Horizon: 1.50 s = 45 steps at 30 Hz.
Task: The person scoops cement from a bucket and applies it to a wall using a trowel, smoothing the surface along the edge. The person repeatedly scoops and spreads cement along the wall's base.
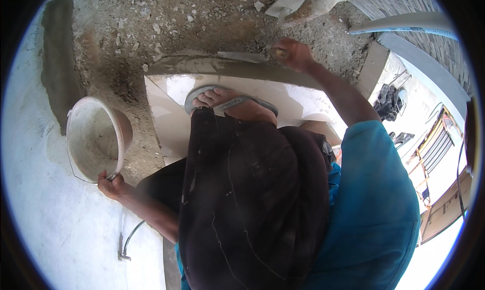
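My left hand (112, 185) is closed on the rim of a pale bucket (123, 133), which tilts with its mouth toward the left wall. The bucket's inside is smeared with grey residue, and only a little shows at its bottom. Up at the far side, my right hand (297, 56) is wrapped round the handle of a trowel (241, 56). Its flat blade lies along a strip of smooth grey mortar (202, 66) at the edge of the light tiles (169, 110). My sandalled foot (230, 100) rests on those tiles, just nearer than the mortar.
Rubble and loose earth (166, 24) spread beyond the mortar strip. A whitish wall (40, 204) with a grey patch (61, 52) runs down the left, with a small pipe fitting (124, 252) on it. A pale pipe (404, 23) and a dusty sack-like object (313, 4) lie at the far right.
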### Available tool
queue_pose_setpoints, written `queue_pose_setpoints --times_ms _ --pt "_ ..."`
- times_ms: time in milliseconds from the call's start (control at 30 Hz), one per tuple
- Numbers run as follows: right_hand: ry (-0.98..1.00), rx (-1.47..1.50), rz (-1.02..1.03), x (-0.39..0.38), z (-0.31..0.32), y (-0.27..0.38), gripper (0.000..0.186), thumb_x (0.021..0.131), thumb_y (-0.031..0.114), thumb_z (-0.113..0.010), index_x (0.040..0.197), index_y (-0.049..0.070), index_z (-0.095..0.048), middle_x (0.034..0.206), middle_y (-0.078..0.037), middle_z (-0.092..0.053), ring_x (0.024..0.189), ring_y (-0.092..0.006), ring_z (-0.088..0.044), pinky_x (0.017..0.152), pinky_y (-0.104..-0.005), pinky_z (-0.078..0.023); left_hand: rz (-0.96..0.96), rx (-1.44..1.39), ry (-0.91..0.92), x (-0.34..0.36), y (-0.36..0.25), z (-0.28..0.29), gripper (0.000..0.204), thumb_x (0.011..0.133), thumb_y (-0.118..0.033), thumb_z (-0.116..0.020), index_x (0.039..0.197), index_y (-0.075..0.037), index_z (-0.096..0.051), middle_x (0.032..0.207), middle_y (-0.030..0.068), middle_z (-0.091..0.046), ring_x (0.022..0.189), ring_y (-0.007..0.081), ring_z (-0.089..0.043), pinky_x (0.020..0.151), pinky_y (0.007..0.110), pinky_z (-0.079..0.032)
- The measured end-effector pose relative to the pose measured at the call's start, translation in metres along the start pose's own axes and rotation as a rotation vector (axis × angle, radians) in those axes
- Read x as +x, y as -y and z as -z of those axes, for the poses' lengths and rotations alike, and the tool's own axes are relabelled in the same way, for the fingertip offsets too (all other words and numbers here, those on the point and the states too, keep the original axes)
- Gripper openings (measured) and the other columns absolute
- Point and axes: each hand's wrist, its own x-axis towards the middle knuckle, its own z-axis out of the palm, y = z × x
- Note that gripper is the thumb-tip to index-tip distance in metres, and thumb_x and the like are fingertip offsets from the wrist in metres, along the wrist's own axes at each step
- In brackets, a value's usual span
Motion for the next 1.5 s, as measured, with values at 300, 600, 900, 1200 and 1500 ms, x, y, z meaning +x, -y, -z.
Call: queue_pose_setpoints --times_ms 300,600,900,1200,1500 --pt "-0.172 -0.039 0.152 -0.035 0.015 0.03 0.028 0.085 0.024 -0.072 0.113 0.02 -0.07 0.108 -0.003 -0.068 0.099 -0.0254 -0.069 0.079 -0.0432 -0.061 -0.008 -0.049 -0.003 -0.012 -0.03 -0.013 0.037 0.093 -0.01 -0.062 0.101 0.026 -0.059 0.091 0.0171 -0.057 0.074 0.0206 -0.055 0.061 0.034 -0.047" --pt "-0.294 -0.011 0.287 -0.059 0.04 0.061 0.026 0.082 0.018 -0.072 0.109 0.018 -0.07 0.104 -0.003 -0.067 0.093 -0.0247 -0.069 0.071 -0.0429 -0.061 -0.208 0.243 0.12 0.015 0.017 -0.003 0.049 0.079 -0.019 -0.075 0.112 0.017 -0.065 0.085 0.0164 -0.065 0.073 0.0219 -0.059 0.06 0.036 -0.048" --pt "-0.334 0.006 0.276 -0.083 0.056 0.049 0.032 0.079 0.026 -0.076 0.109 0.017 -0.071 0.108 -0.006 -0.066 0.093 -0.0284 -0.068 0.073 -0.0448 -0.058 -0.519 0.128 -0.044 -0.008 -0.074 -0.007 0.04 0.093 -0.024 -0.057 0.115 0.009 -0.062 0.106 0.022 -0.062 0.087 0.0286 -0.062 0.075 0.037 -0.053" --pt "-0.335 0.247 0.059 -0.096 0.061 0.048 0.026 0.082 0.026 -0.07 0.104 0.013 -0.068 0.106 -0.011 -0.065 0.102 -0.0346 -0.065 0.08 -0.0481 -0.056 0.012 -0.692 0.02 -0.084 -0.239 -0.046 0.034 0.104 -0.04 -0.049 0.115 -0.011 -0.063 0.11 0.0117 -0.065 0.096 0.0272 -0.065 0.084 0.047 -0.054" --pt "-0.28 0.076 0.092 -0.191 0.045 0.021 0.048 0.082 0.026 -0.073 0.128 0.014 -0.065 0.117 -0.017 -0.067 0.115 -0.0374 -0.062 0.098 -0.0489 -0.05 0.096 -0.893 0.115 -0.077 -0.269 -0.097 0.031 0.098 -0.033 -0.051 0.112 -0.008 -0.063 0.108 0.013 -0.065 0.094 0.0285 -0.065 0.081 0.047 -0.055"
